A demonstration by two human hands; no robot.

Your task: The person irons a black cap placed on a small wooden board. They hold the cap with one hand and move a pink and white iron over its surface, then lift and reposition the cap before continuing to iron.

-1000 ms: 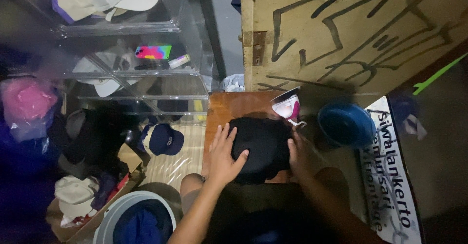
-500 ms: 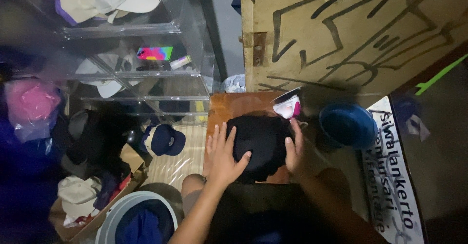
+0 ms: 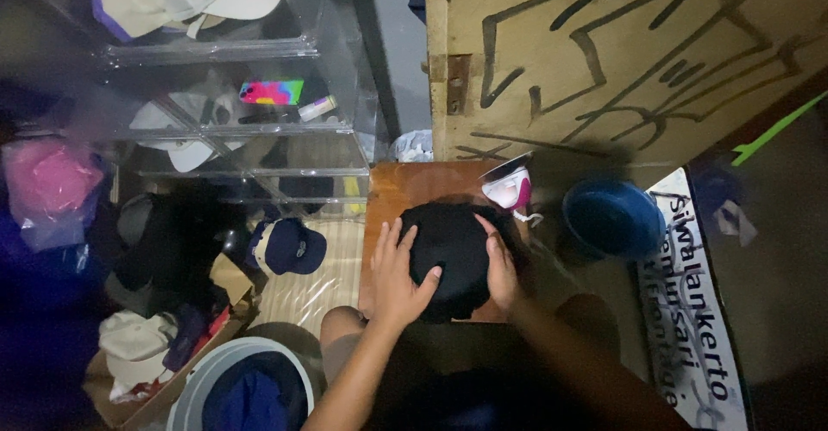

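Observation:
A black cap (image 3: 450, 252) lies on a small wooden board (image 3: 398, 191) in front of me. My left hand (image 3: 396, 276) presses flat on its left side, fingers spread over the cloth. My right hand (image 3: 500, 267) cups its right edge. Just behind the cap, at the board's far right corner, stands a small white and pink iron (image 3: 509, 188) with its cord trailing down.
A blue bowl (image 3: 613, 217) sits to the right. Clear stacked boxes (image 3: 250, 129) holding caps stand at the back left. A navy cap (image 3: 291, 246) lies left of the board. A round tub (image 3: 246, 384) with blue cloth is near my knee. A scrawled wooden panel (image 3: 630, 52) leans behind.
My right hand has slid from the cap's far right edge down to its near right side. My left hand has stayed on the left side.

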